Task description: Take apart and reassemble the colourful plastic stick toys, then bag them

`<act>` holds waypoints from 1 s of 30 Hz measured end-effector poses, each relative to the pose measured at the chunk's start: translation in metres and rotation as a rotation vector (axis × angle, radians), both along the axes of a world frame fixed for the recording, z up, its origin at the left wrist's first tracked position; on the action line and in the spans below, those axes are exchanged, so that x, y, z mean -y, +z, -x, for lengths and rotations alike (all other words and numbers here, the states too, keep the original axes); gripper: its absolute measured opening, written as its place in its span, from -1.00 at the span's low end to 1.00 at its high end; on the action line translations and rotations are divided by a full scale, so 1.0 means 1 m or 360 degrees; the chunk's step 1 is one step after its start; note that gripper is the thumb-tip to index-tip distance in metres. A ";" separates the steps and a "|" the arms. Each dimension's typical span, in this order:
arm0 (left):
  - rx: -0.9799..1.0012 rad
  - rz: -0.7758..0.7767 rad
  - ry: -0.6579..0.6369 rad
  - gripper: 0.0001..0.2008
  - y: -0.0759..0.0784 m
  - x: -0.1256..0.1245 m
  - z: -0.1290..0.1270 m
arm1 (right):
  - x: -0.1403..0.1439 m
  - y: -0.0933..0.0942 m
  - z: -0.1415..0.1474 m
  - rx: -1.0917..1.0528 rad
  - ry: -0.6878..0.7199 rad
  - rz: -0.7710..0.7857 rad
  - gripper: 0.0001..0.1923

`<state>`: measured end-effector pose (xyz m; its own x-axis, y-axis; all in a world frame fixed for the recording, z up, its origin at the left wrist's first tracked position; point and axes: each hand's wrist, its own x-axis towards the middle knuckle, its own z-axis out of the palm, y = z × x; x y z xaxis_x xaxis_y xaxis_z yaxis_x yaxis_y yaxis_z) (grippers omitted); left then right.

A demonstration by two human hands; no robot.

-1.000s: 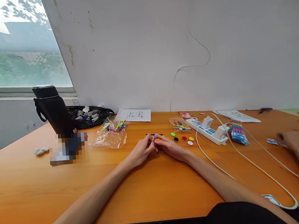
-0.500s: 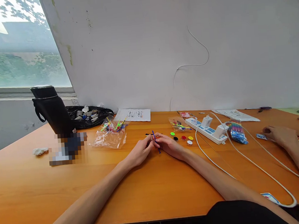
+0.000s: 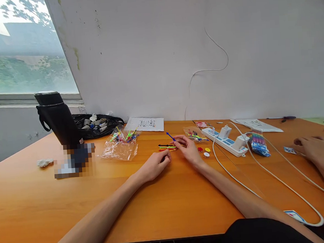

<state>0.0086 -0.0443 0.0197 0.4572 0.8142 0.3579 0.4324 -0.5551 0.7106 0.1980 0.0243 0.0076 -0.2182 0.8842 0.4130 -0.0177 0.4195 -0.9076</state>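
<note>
Pinched at the right hand [image 3: 188, 149] fingertips, the blue stick [image 3: 171, 136] was carried away from the left hand [image 3: 155, 165], which a moment earlier had shared it, and was held above the small pile of coloured sticks [image 3: 167, 147] on the table [image 3: 156, 196]. The left hand was left loosely curled, holding nothing visible. Coloured discs [image 3: 205, 152] lay just beside.

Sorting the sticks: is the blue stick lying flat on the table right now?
No, the right hand holds the blue stick raised above the table, tip pointing up-left.
</note>
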 end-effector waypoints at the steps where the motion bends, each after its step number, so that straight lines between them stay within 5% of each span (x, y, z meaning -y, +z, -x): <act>1: -0.0013 -0.0008 -0.0009 -0.83 0.000 0.001 0.000 | -0.001 0.000 -0.001 0.0030 -0.0034 -0.0050 -0.70; 20: -0.0284 0.0049 -0.0154 -0.79 -0.008 0.002 -0.003 | 0.000 -0.002 -0.007 0.1062 -0.0349 -0.0800 -0.93; 30: -0.0310 0.0088 -0.0149 -0.82 -0.006 0.004 -0.003 | -0.002 -0.003 -0.005 0.1320 -0.0406 -0.0842 -0.86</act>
